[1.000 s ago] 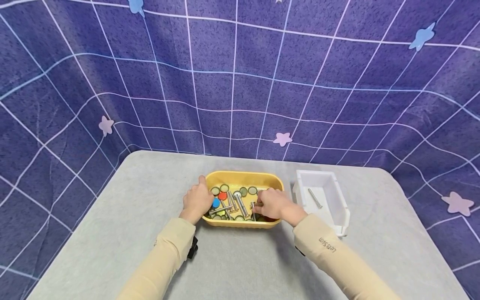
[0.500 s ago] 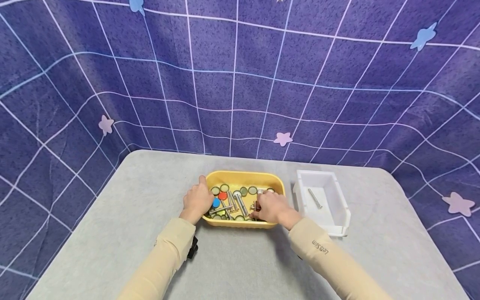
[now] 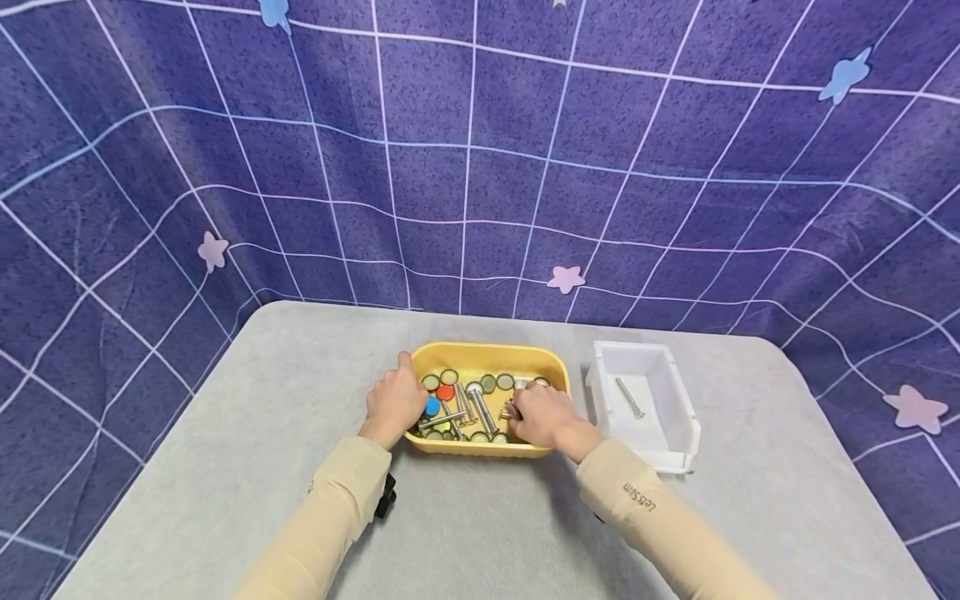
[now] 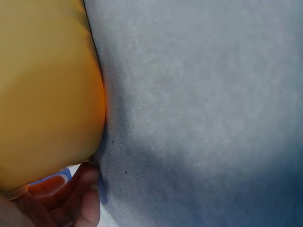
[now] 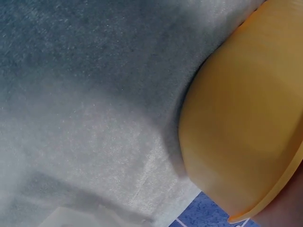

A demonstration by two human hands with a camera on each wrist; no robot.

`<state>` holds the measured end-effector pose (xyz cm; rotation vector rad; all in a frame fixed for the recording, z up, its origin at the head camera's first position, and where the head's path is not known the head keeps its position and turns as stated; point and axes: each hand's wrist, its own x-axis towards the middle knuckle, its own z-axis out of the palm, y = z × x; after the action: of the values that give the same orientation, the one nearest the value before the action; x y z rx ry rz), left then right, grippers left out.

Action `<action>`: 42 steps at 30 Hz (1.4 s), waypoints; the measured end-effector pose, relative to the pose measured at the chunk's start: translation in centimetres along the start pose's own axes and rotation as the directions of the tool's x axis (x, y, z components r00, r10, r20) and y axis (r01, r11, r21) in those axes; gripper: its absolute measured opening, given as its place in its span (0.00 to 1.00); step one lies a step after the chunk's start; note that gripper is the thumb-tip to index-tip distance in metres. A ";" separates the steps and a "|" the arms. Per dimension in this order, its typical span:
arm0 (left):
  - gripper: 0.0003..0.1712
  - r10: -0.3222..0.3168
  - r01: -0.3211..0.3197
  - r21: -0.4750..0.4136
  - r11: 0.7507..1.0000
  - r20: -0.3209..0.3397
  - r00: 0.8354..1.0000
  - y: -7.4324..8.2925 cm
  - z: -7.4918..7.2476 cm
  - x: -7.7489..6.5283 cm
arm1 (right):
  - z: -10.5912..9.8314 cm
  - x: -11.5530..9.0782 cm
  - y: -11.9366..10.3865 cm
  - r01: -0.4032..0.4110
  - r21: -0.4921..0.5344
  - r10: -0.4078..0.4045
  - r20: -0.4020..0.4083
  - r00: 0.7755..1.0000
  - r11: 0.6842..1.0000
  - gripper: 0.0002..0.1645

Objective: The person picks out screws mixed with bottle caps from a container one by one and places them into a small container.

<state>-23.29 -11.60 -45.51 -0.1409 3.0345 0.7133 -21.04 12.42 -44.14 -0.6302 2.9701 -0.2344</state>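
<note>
A yellow tub [image 3: 487, 448] holds bolts [image 3: 483, 412] and bottle caps [image 3: 505, 381], mostly pale-lined, with a red cap [image 3: 446, 392] and a blue cap [image 3: 432, 406] among them. At its left end my left hand [image 3: 395, 403] grips the rim; the left wrist view shows curled fingers [image 4: 87, 208] beside the tub wall. My right hand [image 3: 546, 415] reaches into the tub's right end, fingers curled and pointing down. Metal bolt heads show by its fingertips, and it seems to pinch a bolt [image 3: 509, 410]. Most of those fingertips are hidden.
Right of the tub stands a white open-front bin [image 3: 681, 400] with one bolt [image 3: 630, 397] lying in it. Both sit on a grey cloth-covered table [image 3: 480, 533]. A purple curtain [image 3: 480, 167] with a line grid and stars hangs behind.
My right hand has moved slightly left and lower inside the tub, covering bolts that showed by its fingers. My left hand stays on the rim.
</note>
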 end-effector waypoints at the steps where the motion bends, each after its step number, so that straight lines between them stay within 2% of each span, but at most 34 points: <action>1: 0.25 0.000 0.000 0.001 1.000 0.000 1.000 0.0 0.0 0.0 | 0.0 0.0 0.0 0.000 0.003 0.000 -0.005 1.000 1.000 0.14; 9: 0.24 -0.007 0.007 0.008 1.000 0.006 1.000 -0.1 0.1 0.1 | 0.1 0.1 -0.2 -0.013 0.020 0.014 -0.017 1.000 1.000 0.14; 15: 0.24 -0.006 0.006 0.006 1.000 0.002 1.000 -0.1 0.2 0.2 | 0.1 0.2 -0.4 -0.055 0.038 0.053 0.039 0.998 0.998 0.13; 19: 0.23 -0.006 0.006 0.004 1.000 -0.002 1.000 -0.1 0.2 0.1 | 0.1 0.2 -0.5 -0.068 0.047 0.065 0.048 0.997 0.997 0.11; 22: 0.23 -0.005 0.005 0.006 1.000 -0.003 1.000 -0.1 0.2 0.1 | 0.1 0.3 -0.5 -0.068 0.042 0.066 0.049 0.997 0.997 0.10; 31: 0.24 0.000 0.000 0.004 1.000 -0.005 1.000 0.0 0.2 0.1 | 0.1 0.3 -0.5 -0.062 0.014 0.062 0.033 0.998 0.998 0.15; 42: 0.22 0.000 0.000 0.004 1.000 -0.014 1.000 0.1 0.2 0.1 | 0.4 0.5 -0.4 -0.032 0.027 0.032 0.010 0.999 0.999 0.08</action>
<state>-23.37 -11.43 -45.67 -0.1464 3.0488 0.7086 -21.26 11.80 -44.44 -0.5790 2.9602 -0.2685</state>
